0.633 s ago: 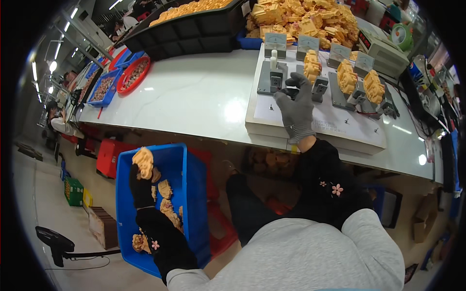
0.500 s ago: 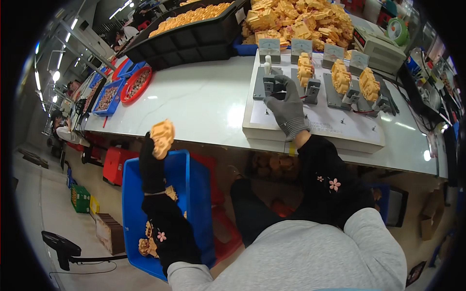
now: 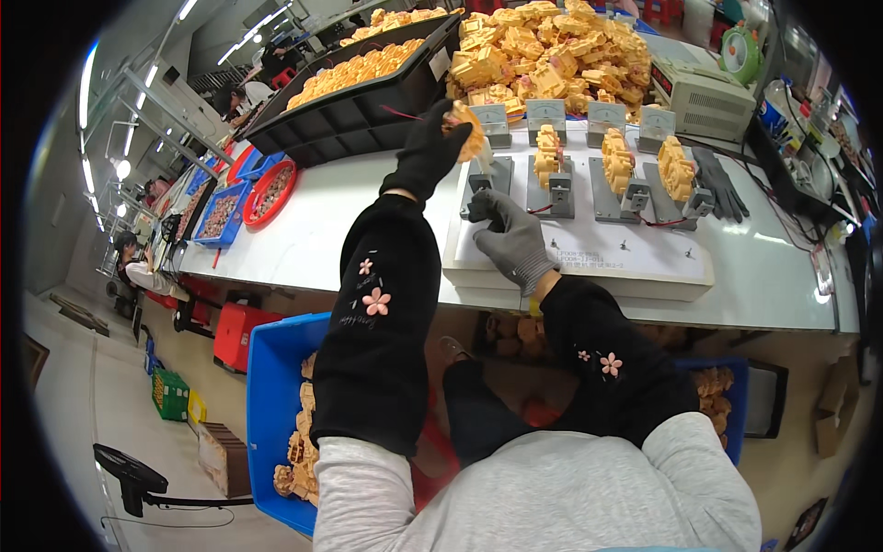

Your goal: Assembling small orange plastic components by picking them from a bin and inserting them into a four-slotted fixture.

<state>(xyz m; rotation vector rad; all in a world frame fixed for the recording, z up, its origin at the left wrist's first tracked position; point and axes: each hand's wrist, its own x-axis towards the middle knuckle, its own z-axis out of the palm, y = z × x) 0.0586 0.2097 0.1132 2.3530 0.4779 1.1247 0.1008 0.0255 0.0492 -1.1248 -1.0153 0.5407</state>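
Note:
My left hand point(image 3: 425, 155), in a black glove, is closed on a yellow plastic part point(image 3: 469, 131) held over the leftmost test fixture point(image 3: 498, 175). The far side of this part is blurred. In a grey glove, my right hand point(image 3: 517, 237) has its thumb and fingers around the dark clamp block point(image 3: 479, 206) at that fixture's front. Further right on the white board point(image 3: 589, 258), three more yellow parts stand upright in fixtures: one point(image 3: 547, 155), another point(image 3: 617, 160) and a third point(image 3: 676, 169). Dial gauges point(image 3: 545, 116) stand behind them.
A big heap of yellow parts point(image 3: 552, 55) lies behind the gauges, beside a black crate point(image 3: 359, 120) of similar parts. At the right are a beige instrument point(image 3: 704, 97) and a grey glove point(image 3: 722, 189). Below the table edge stands a blue bin point(image 3: 267, 414) with yellow parts inside.
My left hand has risen from over the blue bin to the leftmost fixture, carrying a yellow part. My right hand stays at that fixture. The view has shifted slightly.

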